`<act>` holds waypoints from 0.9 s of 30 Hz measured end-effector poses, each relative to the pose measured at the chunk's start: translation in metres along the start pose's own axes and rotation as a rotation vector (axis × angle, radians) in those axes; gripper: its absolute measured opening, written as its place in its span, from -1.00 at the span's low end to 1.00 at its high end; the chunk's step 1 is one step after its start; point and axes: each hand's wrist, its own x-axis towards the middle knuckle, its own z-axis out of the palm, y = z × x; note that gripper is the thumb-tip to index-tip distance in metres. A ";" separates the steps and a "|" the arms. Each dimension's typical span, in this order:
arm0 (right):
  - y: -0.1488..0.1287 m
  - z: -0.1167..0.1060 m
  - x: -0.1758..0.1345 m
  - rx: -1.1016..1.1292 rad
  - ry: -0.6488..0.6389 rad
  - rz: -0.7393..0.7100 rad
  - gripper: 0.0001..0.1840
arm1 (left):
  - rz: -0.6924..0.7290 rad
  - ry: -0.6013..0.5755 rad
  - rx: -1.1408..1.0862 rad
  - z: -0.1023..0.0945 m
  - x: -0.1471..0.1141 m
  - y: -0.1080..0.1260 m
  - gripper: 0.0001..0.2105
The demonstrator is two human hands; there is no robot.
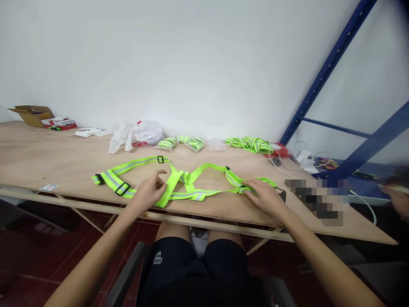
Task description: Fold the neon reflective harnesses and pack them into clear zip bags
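Observation:
A neon yellow-green reflective harness (200, 195) with grey stripes and black buckles lies spread on the wooden table, its straps crossing near the middle. My left hand (149, 188) is beside the crossed part, with loosely curled fingers that are apart; its fingertips are against or close to a strap's edge. On the harness's right part rests my right hand (263, 196), fingers stretched over the strap by a black buckle (243, 188). Beyond my right hand a strap end runs toward a dark piece, partly hidden by the hand.
Along the wall are folded harnesses in clear bags (194, 143), a loose harness bundle (251, 144), a white plastic bag (148, 133) and a cardboard box (32, 115). A blue metal frame (326, 72), cables and a pixelated patch are at right. Another person's hand (398, 198) shows at the right edge.

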 end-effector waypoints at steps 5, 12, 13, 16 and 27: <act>0.016 -0.001 0.000 -0.025 0.004 0.022 -0.64 | -0.229 0.142 -0.647 -0.030 0.033 0.000 -0.58; -0.029 -0.012 0.035 0.100 0.115 0.051 -0.63 | -0.322 0.176 -1.031 -0.028 0.068 0.013 -0.56; -0.045 -0.009 0.042 0.148 0.113 0.031 -0.66 | -0.324 0.166 -1.037 -0.025 0.067 0.014 -0.56; -0.092 0.008 0.057 0.303 0.005 -0.024 -0.67 | -0.348 0.176 -1.014 -0.018 0.058 0.012 -0.57; -0.127 0.033 0.072 0.474 -0.236 -0.108 -0.78 | -0.229 0.290 -0.761 -0.018 0.027 -0.007 -0.65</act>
